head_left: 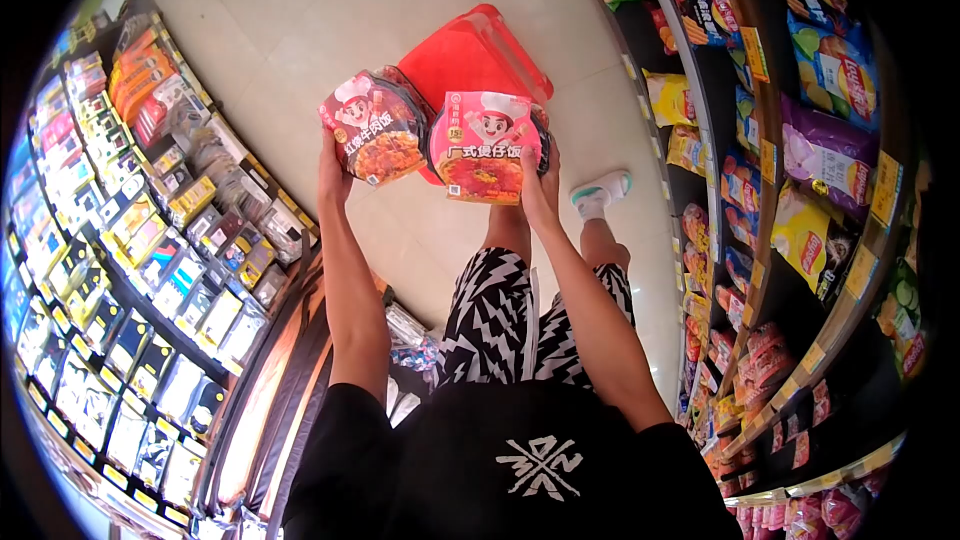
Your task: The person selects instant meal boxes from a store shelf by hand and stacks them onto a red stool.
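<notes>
In front of me I hold up two packs of instant rice, side by side with their printed fronts toward me. My left hand [334,175] grips the outer edge of a dark red instant rice pack [378,135], which leans to the left. The fingers of my right hand [541,180] are closed on the right side of a pink instant rice pack [488,148] with a cartoon chef on it. Behind and below both packs, a red plastic basket or bin [445,50] is partly covered by them.
Shelves of snack bags [830,155] curve along my right. On my left stands a rack of small packaged goods [150,260]. Pale floor tiles [290,0] run between them. One white shoe [602,189] shows at the right of the basket.
</notes>
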`<state>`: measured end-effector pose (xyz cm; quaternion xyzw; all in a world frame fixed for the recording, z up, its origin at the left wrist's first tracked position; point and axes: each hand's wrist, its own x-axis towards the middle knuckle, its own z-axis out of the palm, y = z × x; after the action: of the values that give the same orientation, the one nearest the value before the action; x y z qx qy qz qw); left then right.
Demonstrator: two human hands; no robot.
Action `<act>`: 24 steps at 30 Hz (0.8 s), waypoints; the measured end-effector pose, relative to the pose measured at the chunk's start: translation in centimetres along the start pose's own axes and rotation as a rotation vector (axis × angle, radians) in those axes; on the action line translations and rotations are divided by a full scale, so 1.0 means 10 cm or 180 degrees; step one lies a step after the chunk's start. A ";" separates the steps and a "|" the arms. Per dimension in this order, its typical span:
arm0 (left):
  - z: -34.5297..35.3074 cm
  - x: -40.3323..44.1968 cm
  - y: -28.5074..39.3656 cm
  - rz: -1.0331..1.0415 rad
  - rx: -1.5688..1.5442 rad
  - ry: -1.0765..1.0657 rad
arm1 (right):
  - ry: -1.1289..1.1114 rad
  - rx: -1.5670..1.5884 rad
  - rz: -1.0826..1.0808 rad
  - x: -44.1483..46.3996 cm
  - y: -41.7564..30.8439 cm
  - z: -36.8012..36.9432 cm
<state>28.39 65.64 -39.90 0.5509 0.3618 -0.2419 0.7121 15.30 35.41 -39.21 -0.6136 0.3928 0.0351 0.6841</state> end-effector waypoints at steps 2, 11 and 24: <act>0.05 -0.04 0.02 0.0000 -0.0024 -0.0018 | -0.0115 0.0010 -0.0040 0.01 -0.02 -0.02; -0.07 -0.21 -0.12 0.0948 0.0210 0.0428 | -0.0569 -0.0486 0.0173 -0.13 -0.45 -0.35; 1.50 -1.40 -0.29 0.3015 0.1395 0.0942 | 0.0559 -0.1088 -0.0034 -0.96 -0.10 -2.55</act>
<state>21.23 49.68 -28.78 0.8175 0.1114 0.1160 0.5530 -3.45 17.23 -31.27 -0.7237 0.4361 0.0441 0.5331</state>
